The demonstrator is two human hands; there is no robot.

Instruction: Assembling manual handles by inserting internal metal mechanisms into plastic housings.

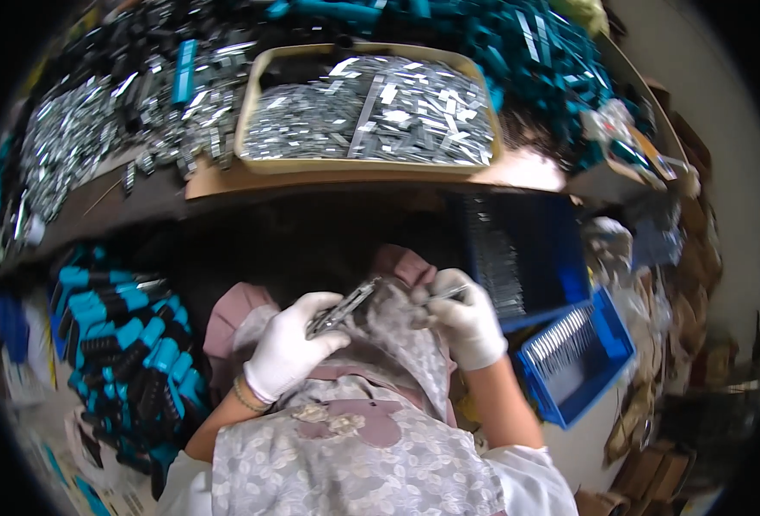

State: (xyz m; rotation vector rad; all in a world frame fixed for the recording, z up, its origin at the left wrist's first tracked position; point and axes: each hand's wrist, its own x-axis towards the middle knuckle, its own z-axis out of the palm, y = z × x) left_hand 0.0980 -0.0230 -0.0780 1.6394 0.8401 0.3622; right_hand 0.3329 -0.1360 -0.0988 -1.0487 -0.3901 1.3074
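Note:
Over my lap, my left hand (300, 341), in a white glove, is closed around a slim silver metal part (345, 308), which slants up to the right. My right hand (467, 322), also gloved, is closed in a pinch on a small thin metal piece (445, 294), blurred and partly hidden by the fingers. The two hands are apart, with the patterned grey apron (371, 464) beneath them. Nearest to my right hand is a small blue bin (614, 357) holding a row of thin metal pieces (560, 340).
On the bench ahead stands a cream tray (371, 165) full of small metal pieces. Loose metal parts (79, 129) and teal parts (560, 77) are heaped beside it. Teal-and-black handles (135, 344) pile up at left. A larger blue bin (560, 249) stands at right under the bench edge.

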